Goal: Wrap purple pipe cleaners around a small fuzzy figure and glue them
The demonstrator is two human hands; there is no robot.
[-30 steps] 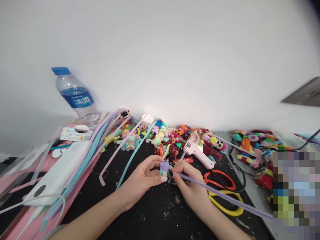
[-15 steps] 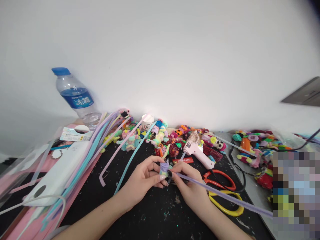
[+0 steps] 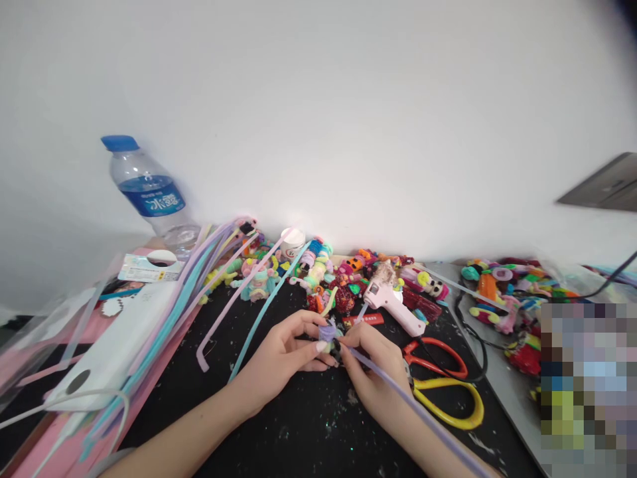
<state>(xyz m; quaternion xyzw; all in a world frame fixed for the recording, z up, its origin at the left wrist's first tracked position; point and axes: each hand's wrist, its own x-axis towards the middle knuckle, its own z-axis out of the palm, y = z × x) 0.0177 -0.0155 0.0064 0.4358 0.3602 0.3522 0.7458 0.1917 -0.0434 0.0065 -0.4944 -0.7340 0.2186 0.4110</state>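
Between my hands is a small pipe-cleaner figure, lavender on top with pale yellow and green below. My left hand is closed round it, thumb in front and fingers behind. A long lavender pipe cleaner runs from the figure across my right hand and forearm toward the lower right. My right hand pinches this strand close against the figure. A short pale yellow stem sticks up behind the figure. The exact contact of the fingertips is partly hidden.
A pink glue gun lies behind my right hand, with red-and-yellow-handled scissors to its right. Several colourful pipe-cleaner figures line the back. Pastel pipe cleaners and a water bottle are at left.
The loose end of the lavender pipe cleaner has swung down, nearer my right forearm. My right hand has shifted slightly, and the figure is turned a little in my left hand.
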